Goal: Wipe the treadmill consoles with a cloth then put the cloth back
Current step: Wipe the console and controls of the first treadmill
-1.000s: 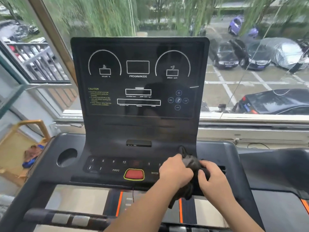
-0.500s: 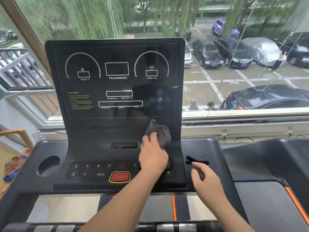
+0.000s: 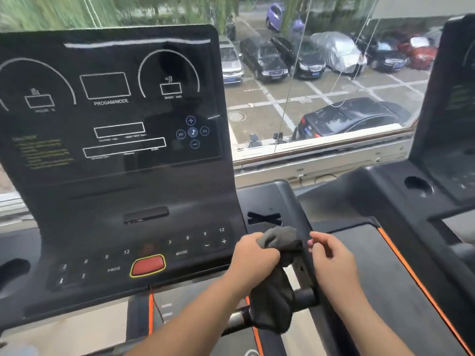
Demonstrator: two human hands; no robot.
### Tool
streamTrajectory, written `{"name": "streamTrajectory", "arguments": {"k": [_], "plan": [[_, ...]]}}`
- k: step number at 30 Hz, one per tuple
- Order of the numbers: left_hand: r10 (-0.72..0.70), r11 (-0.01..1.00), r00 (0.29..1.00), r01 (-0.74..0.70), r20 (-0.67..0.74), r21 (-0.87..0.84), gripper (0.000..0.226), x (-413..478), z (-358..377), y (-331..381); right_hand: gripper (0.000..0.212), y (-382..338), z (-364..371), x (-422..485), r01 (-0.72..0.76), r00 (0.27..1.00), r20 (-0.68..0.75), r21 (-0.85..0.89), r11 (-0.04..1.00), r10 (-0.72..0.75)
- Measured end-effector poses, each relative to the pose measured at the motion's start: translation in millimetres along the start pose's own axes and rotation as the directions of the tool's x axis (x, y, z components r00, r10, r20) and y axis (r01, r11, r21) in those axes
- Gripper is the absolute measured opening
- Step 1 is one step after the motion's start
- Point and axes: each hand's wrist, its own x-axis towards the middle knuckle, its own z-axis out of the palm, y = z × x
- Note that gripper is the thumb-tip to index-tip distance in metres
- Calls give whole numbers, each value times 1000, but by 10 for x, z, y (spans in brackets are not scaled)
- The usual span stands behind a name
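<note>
A black treadmill console (image 3: 115, 176) fills the left of the view, with a dark display above and a red stop button (image 3: 148, 265) in the keypad row. My left hand (image 3: 253, 258) grips a dark grey cloth (image 3: 279, 242) at the console's lower right corner, over the side tray. The cloth's loose end hangs down past the handlebar. My right hand (image 3: 331, 255) hovers just right of the cloth, fingers curled and apart, holding nothing. A second treadmill console (image 3: 447, 119) stands at the right edge, partly cut off.
A cup holder (image 3: 417, 186) sits in the second treadmill's tray. An orange-trimmed black belt deck (image 3: 385, 278) lies between the machines. A horizontal handlebar (image 3: 304, 296) crosses below my hands. A window with a sill (image 3: 321, 150) looks out on parked cars.
My left hand has brought the cloth down from the console's lower panel to its right corner. The view has swung right, showing the second treadmill. My right hand has risen beside the cloth.
</note>
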Motion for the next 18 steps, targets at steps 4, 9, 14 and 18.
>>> {"name": "streamTrajectory", "arguments": {"k": [4, 9, 14, 18], "plan": [[271, 962, 920, -258, -283, 85, 21, 39, -554, 132, 30, -117, 266, -181, -18, 1000, 2, 29, 999, 17], [270, 767, 958, -154, -96, 623, 42, 277, -762, -79, 28, -229, 566, -411, -51, 998, 47, -2, 999, 51], [103, 782, 987, -158, 126, 603, 25, 23, -628, -167, 28, -229, 719, -502, -82, 995, 55, -38, 996, 84], [-50, 980, 966, -2, 253, 200, 11, -202, -869, -165, 24, -322, 769, -538, -113, 993, 19, 27, 993, 113]]}}
